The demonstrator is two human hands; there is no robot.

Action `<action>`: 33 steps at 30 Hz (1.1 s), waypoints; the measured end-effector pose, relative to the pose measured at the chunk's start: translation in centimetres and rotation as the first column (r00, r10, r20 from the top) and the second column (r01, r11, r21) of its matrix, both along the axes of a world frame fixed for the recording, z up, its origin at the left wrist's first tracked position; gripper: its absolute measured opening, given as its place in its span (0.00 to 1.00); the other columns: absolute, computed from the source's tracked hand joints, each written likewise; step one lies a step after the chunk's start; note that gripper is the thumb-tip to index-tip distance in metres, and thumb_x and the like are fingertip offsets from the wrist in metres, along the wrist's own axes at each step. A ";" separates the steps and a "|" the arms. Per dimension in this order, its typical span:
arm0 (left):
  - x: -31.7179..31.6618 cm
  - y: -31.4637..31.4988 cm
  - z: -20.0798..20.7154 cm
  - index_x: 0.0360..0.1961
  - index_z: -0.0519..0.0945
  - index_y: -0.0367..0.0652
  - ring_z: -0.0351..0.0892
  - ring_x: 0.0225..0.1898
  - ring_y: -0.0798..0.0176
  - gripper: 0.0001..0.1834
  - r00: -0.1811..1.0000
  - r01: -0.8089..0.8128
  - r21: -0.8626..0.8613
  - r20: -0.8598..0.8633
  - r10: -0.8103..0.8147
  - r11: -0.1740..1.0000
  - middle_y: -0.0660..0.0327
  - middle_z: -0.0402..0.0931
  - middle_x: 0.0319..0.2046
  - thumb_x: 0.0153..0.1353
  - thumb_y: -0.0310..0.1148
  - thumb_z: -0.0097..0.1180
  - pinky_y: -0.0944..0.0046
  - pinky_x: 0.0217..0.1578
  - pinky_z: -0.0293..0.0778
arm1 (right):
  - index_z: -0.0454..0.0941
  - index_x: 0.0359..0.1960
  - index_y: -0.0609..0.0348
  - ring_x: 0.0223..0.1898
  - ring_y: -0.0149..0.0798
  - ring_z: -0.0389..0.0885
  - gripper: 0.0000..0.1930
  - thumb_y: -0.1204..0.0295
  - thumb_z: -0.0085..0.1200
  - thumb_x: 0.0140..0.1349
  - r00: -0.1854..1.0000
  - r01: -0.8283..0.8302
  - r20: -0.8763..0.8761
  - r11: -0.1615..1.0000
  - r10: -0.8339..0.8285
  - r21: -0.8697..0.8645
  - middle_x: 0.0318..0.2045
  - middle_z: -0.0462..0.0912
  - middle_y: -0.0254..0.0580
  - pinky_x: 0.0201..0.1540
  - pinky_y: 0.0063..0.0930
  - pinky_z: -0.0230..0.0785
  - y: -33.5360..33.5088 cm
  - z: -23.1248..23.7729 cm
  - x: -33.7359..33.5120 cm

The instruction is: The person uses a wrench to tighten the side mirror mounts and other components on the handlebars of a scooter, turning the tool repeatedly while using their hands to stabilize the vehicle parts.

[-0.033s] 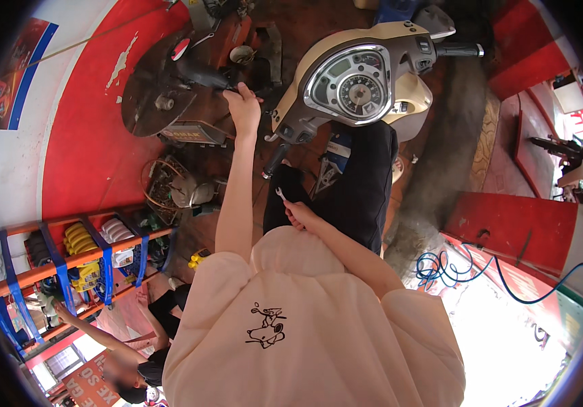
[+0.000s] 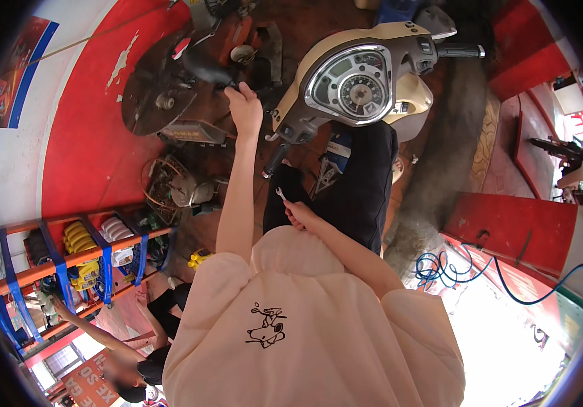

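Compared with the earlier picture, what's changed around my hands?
Nothing clearly moved; nothing was taken hold of or let go. The left hand is still at the end of the dark piece, its grip unclear. The right hand still holds the small wrench. The scooter stayed put.

Left head-worn fisheye, facing steeply down, wearer's shirt [image 2: 318,339] close below, scooter [image 2: 352,85] farther off

The wrench [image 2: 280,194] lies in the right hand [image 2: 296,214], the scooter dashboard [image 2: 350,83] ahead.
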State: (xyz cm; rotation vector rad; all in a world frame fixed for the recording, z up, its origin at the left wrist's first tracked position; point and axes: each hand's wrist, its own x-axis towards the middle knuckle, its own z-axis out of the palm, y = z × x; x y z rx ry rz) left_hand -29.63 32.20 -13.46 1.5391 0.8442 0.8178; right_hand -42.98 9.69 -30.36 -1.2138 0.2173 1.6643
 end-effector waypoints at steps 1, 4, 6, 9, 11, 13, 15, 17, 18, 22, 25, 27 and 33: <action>-0.5 -0.1 0.3 0.40 0.63 0.35 0.74 0.26 0.48 0.12 0.993 0.035 0.241 -0.118 -0.006 0.970 0.50 0.71 0.27 0.72 0.36 0.43 0.51 0.36 0.74 | 0.66 0.24 0.49 0.10 0.22 0.51 0.22 0.48 0.43 0.69 1.000 -0.002 -0.002 1.000 0.002 -0.003 0.14 0.59 0.24 0.12 0.20 0.43 0.0 -0.1 -0.1; -1.1 -0.6 0.8 0.38 0.68 0.34 0.73 0.36 0.35 0.09 0.983 0.120 0.465 -0.182 -0.038 0.877 0.42 0.73 0.32 0.69 0.31 0.46 0.48 0.39 0.69 | 0.66 0.24 0.49 0.11 0.22 0.51 0.22 0.48 0.43 0.69 1.000 -0.007 -0.010 1.000 0.007 0.002 0.14 0.59 0.24 0.12 0.20 0.42 0.0 -0.1 -0.1; -1.5 -2.1 1.5 0.38 0.71 0.34 0.74 0.37 0.38 0.09 0.982 0.185 0.495 -0.062 -0.178 0.849 0.44 0.74 0.33 0.68 0.32 0.48 0.50 0.39 0.69 | 0.66 0.24 0.49 0.11 0.21 0.51 0.22 0.48 0.43 0.69 1.000 0.003 -0.014 1.000 -0.003 0.016 0.14 0.59 0.24 0.12 0.20 0.42 0.0 -0.1 0.2; -4.1 -2.9 0.0 0.35 0.74 0.35 0.75 0.40 0.52 0.13 0.985 0.147 0.458 0.015 -0.173 0.877 0.54 0.75 0.33 0.69 0.37 0.49 0.60 0.46 0.68 | 0.66 0.24 0.49 0.11 0.21 0.51 0.22 0.48 0.43 0.69 1.000 0.003 -0.006 1.000 -0.003 -0.025 0.14 0.58 0.23 0.13 0.20 0.42 0.0 0.0 -0.2; -4.7 -3.4 -0.7 0.31 0.74 0.38 0.74 0.48 0.61 0.22 0.907 0.147 -0.031 0.404 -0.122 0.989 0.59 0.75 0.36 0.72 0.48 0.45 0.62 0.58 0.63 | 0.66 0.24 0.49 0.11 0.21 0.50 0.22 0.48 0.44 0.69 1.000 0.011 -0.007 1.000 -0.011 0.008 0.14 0.58 0.23 0.13 0.20 0.41 -0.1 0.0 -0.2; -5.2 -3.9 -0.7 0.28 0.72 0.40 0.75 0.45 0.58 0.22 0.804 0.194 -0.327 0.593 0.041 0.925 0.58 0.75 0.33 0.73 0.47 0.44 0.60 0.55 0.68 | 0.66 0.24 0.49 0.11 0.21 0.50 0.22 0.48 0.44 0.69 1.000 0.025 -0.010 1.000 -0.025 0.010 0.14 0.58 0.23 0.13 0.20 0.41 -0.2 0.0 -0.2; -5.2 -1.4 -2.3 0.31 0.68 0.42 0.75 0.40 0.60 0.20 0.716 0.313 -0.561 0.670 0.198 0.767 0.59 0.73 0.29 0.74 0.48 0.42 0.58 0.49 0.71 | 0.66 0.24 0.49 0.11 0.21 0.50 0.22 0.48 0.44 0.69 1.000 0.019 -0.005 1.000 -0.019 0.008 0.14 0.58 0.23 0.13 0.20 0.40 -0.2 -0.1 -0.2; -3.4 1.5 -2.9 0.31 0.67 0.42 0.75 0.36 0.61 0.20 0.767 0.301 -0.586 0.618 0.174 0.752 0.61 0.70 0.27 0.73 0.48 0.42 0.56 0.46 0.73 | 0.66 0.24 0.49 0.11 0.22 0.50 0.22 0.48 0.44 0.69 0.999 0.023 -0.031 0.999 -0.022 0.025 0.15 0.59 0.24 0.13 0.20 0.41 -0.1 -0.4 -0.2; -2.4 2.8 -3.3 0.32 0.66 0.42 0.74 0.33 0.62 0.20 0.815 0.286 -0.612 0.560 0.148 0.737 0.62 0.68 0.24 0.73 0.48 0.43 0.53 0.43 0.74 | 0.66 0.24 0.49 0.11 0.22 0.50 0.22 0.48 0.44 0.69 0.999 0.018 -0.031 0.999 -0.017 0.029 0.15 0.59 0.24 0.13 0.20 0.41 0.1 -0.1 -0.3; 1.4 3.0 -0.9 0.33 0.63 0.42 0.64 0.13 0.67 0.17 0.983 0.018 -0.381 0.176 0.053 0.924 0.65 0.61 0.18 0.74 0.45 0.41 0.60 0.20 0.73 | 0.65 0.23 0.49 0.11 0.22 0.49 0.22 0.49 0.42 0.70 1.000 0.023 -0.017 1.000 -0.023 0.002 0.14 0.56 0.23 0.12 0.21 0.40 0.0 -0.2 -0.2; 1.8 0.8 1.1 0.47 0.65 0.32 0.70 0.12 0.62 0.21 0.998 -0.025 -0.016 0.054 0.026 1.000 0.55 0.72 0.22 0.72 0.44 0.44 0.60 0.17 0.72 | 0.66 0.25 0.51 0.11 0.23 0.51 0.22 0.48 0.43 0.69 0.999 0.022 -0.031 1.000 -0.021 0.010 0.15 0.59 0.25 0.12 0.21 0.42 0.1 -0.6 0.0; 1.1 -0.8 2.8 0.56 0.66 0.25 0.79 0.20 0.57 0.27 0.997 0.026 0.210 -0.074 -0.011 0.977 0.47 0.79 0.28 0.70 0.43 0.48 0.59 0.27 0.76 | 0.66 0.25 0.51 0.11 0.23 0.51 0.22 0.48 0.43 0.69 0.999 0.020 -0.039 1.000 -0.020 0.001 0.15 0.59 0.26 0.12 0.22 0.42 0.1 -0.7 0.0; -0.9 -2.7 1.8 0.43 0.77 0.28 0.76 0.37 0.63 0.19 0.994 0.105 0.157 0.012 -0.108 0.982 0.50 0.78 0.34 0.69 0.39 0.51 0.61 0.42 0.69 | 0.66 0.24 0.50 0.11 0.22 0.51 0.22 0.48 0.43 0.69 0.999 0.027 -0.042 1.000 -0.027 0.008 0.14 0.59 0.25 0.12 0.21 0.42 -0.1 -0.3 0.0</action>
